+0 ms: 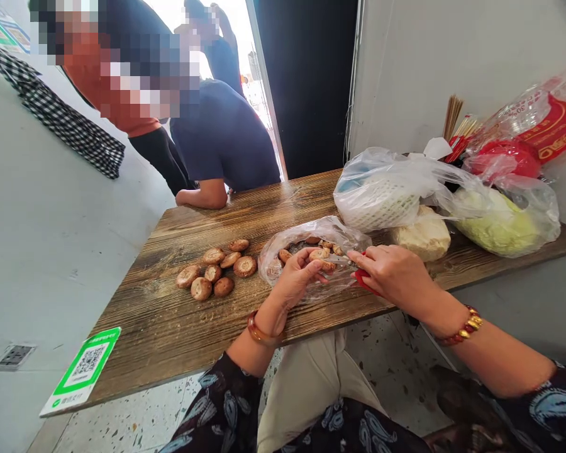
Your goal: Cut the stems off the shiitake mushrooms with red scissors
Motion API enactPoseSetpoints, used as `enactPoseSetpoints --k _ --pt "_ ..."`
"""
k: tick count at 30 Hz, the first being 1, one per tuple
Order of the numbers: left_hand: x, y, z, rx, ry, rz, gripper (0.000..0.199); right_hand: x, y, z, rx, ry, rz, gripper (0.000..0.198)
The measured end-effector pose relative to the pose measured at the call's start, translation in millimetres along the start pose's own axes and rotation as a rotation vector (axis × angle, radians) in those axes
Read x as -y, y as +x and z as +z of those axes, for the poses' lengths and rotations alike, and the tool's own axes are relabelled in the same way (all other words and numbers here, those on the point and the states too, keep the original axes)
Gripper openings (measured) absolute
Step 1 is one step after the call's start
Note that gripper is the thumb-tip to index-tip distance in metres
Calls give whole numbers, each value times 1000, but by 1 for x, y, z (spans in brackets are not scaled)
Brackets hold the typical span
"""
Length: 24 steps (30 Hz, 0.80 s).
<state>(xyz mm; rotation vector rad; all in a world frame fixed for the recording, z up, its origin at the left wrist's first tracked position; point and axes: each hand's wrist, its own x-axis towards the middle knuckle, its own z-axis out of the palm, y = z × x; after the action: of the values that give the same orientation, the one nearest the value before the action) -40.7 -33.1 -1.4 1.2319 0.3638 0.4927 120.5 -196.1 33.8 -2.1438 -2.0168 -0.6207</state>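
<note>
My left hand is closed on a brown-capped mushroom, held over an open clear plastic bag. More mushrooms lie inside that bag. Just to the right, my right hand grips what look like red-handled scissors, close to the held mushroom; the fingers hide most of them, and the blades are hard to make out. On the wooden table, left of the bag, several loose mushrooms form a small group, some with the pale underside up.
Behind my right hand sit a pale wrapped block, a bag with white foam netting and a bagged cabbage. Skewers and red packaging stand at the back right. A person leans on the far edge. A QR card lies front left.
</note>
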Motion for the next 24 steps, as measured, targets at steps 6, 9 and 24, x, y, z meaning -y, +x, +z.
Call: enactPoseSetpoints --k 6,9,24 --pt "3 2 -1 -72 -19 -29 49 8 7 -3 17 -49 -33 32" --pt "1 1 1 -76 -39 2 49 3 10 -3 56 29 -4 34" --pt "1 3 0 -98 -108 -21 55 4 11 4 -79 -69 -85 34"
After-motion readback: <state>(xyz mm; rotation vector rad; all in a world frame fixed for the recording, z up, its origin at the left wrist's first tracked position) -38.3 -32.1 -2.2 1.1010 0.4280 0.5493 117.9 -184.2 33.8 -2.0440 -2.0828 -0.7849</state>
